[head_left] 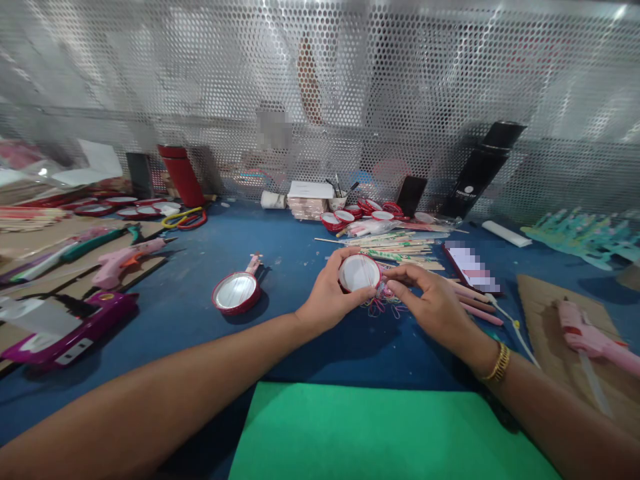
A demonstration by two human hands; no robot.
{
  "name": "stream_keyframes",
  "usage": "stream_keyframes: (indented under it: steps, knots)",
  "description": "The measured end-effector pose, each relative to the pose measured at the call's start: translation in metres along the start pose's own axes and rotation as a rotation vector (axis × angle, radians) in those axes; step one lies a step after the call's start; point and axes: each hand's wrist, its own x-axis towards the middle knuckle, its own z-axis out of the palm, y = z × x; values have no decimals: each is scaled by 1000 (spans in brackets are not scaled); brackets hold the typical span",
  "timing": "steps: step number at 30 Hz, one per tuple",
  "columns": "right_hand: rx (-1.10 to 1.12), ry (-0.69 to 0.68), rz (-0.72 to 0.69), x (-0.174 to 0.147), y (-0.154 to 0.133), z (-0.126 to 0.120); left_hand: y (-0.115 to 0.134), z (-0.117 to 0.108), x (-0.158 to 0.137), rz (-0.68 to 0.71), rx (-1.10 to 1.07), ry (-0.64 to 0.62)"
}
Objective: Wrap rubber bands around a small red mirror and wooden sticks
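Round red-rimmed dish point(358, 273), one piece: within the curl of the left hand point(327, 293), fingers behind and over the top edge, thumb along the lower rim. Grip narrow, closed on the dish's edge.

Right hand point(430, 300): just beside the dish's right edge, thumb and fingertips drawn close together. Cannot tell whether touching the rim or pinching something fine.

Governing relation: dish directly left of the right fingertips, nearly level with them; left hand nearer, in firm contact. No long axis to speak of, being round; shallow face turned up and back toward the wearer, slightly tilted.

Appearance of dish: pale, whitish inside, with faint lines across; narrow dark red rim; outer wall mostly hidden by fingers.

Beneath the grip, partly covered by fingers: tangle of coloured threads point(383, 307), pink and blue among them. Just beyond the grip: loose bundle of thin sticks point(400, 248), some with green print. Farther beyond: cluster of similar red-rimmed dishes point(345, 217).

Left of the grip, well apart: second dish point(235, 292), silvery inside, with a short handle point(255, 263) pointing away from the wearer. Nearer the wearer than the grip: green sheet point(390, 433). Right of the grip, well apart: pink glue gun point(583, 323) on cardboard point(537, 297).
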Motion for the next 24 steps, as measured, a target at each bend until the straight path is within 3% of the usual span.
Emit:
stream_keyframes:
  steps: [5, 16, 20, 24]
  knots:
    - [150, -61, 35, -2, -6, 3, 1, 2, -2, 59, 41, -85]
    - [234, -79, 118, -2, -6, 4, 4, 0, -3, 80, 159, -180]
    - [285, -81, 131, -2, -5, 5, 6, 1, -4, 117, 187, -159]
    - [295, -30, 130, -1, -4, 3, 5, 0, -2, 66, 139, -15]
